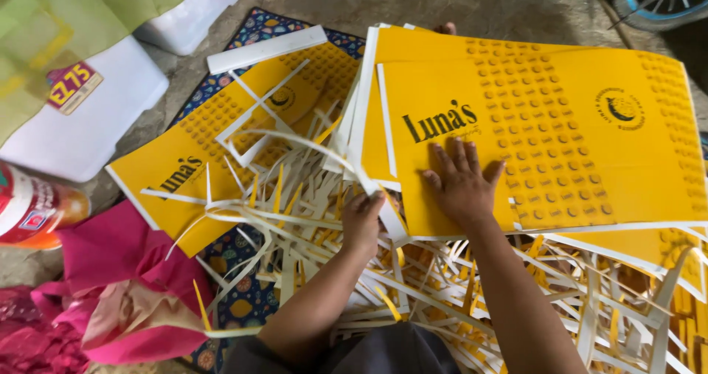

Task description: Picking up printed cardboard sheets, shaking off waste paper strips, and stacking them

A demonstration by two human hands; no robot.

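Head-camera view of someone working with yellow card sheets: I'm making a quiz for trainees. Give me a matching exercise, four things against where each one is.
Things:
1. right hand
2. left hand
3. pink cloth
4. white strip

Places:
A. lower left, on the ground
B. flat on the top yellow sheet
C. at the stack's left edge, gripping white trim
D. across the far end of the left yellow sheet

Pairs: 1-B, 2-C, 3-A, 4-D
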